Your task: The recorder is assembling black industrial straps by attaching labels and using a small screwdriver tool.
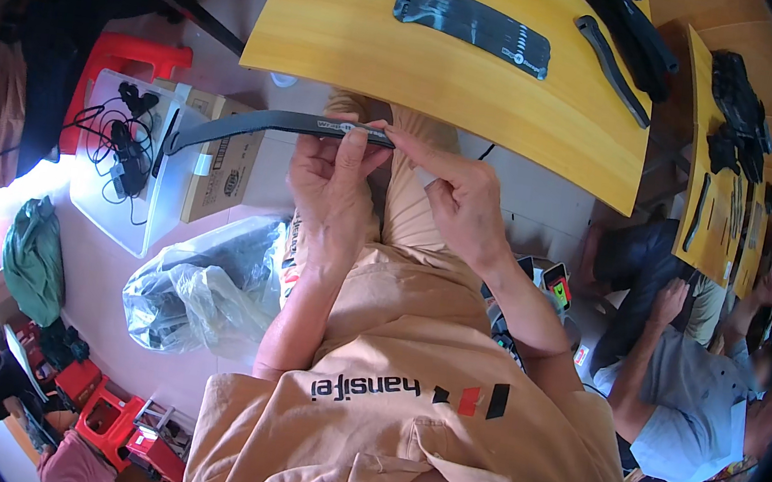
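Hands meet over the lap below the desk [482, 89]: left hand [331, 177] and right hand [454, 196] both pinch a long black strap [256, 121], stretched leftward; similar black pieces [471, 22] lie on the desk; a clear plastic bag [197, 290] and cardboard box [221, 168] sit left.

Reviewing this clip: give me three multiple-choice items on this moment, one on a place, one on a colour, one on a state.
1. Where is the long black strip?
A. flat on the table
B. held up over the lap
C. inside the plastic bag

2. What colour is the table top?
A. white
B. yellow wood
C. blue

3. How is the strip held?
A. pinched by both hands
B. left hand only
C. by nobody

Answers: 1 B, it sits below the table edge, over the knees. 2 B, a yellow wood grain shows. 3 A, the left hand and right hand both pinch one end.
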`<move>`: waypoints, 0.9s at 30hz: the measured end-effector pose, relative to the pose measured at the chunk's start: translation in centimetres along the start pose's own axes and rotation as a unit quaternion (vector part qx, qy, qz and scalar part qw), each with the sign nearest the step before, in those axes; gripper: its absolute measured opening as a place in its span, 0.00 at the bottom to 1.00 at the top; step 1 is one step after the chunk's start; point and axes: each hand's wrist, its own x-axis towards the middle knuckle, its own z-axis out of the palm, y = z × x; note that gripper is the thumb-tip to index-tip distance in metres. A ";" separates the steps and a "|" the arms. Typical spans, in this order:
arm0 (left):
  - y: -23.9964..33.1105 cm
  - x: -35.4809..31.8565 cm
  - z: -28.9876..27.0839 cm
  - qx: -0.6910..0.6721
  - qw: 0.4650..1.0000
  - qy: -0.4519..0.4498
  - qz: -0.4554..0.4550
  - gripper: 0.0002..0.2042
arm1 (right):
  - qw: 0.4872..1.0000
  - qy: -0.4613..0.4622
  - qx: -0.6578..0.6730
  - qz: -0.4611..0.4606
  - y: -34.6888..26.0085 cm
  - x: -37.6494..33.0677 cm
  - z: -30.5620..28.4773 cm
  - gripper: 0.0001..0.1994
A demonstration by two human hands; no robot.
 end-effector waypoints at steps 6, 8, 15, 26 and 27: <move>0.5 1.0 -0.6 0.128 0.991 -0.030 -0.038 0.08 | 0.999 0.019 -0.006 0.038 0.2 -0.2 0.5 0.23; 0.1 0.9 -1.1 0.218 0.973 -0.057 -0.049 0.07 | 0.998 0.039 -0.037 0.030 0.0 -0.3 0.5 0.23; 0.0 0.8 -0.6 0.172 0.977 -0.118 -0.051 0.07 | 0.998 0.021 -0.045 0.028 -0.3 -0.3 0.3 0.24; 0.2 0.7 -1.0 0.186 0.971 -0.153 -0.003 0.07 | 0.942 -0.063 0.267 0.192 -0.2 -0.6 -0.4 0.18; 0.2 0.7 -1.0 0.188 0.970 -0.156 -0.004 0.07 | 0.942 -0.060 0.269 0.193 -0.6 -0.4 -0.7 0.18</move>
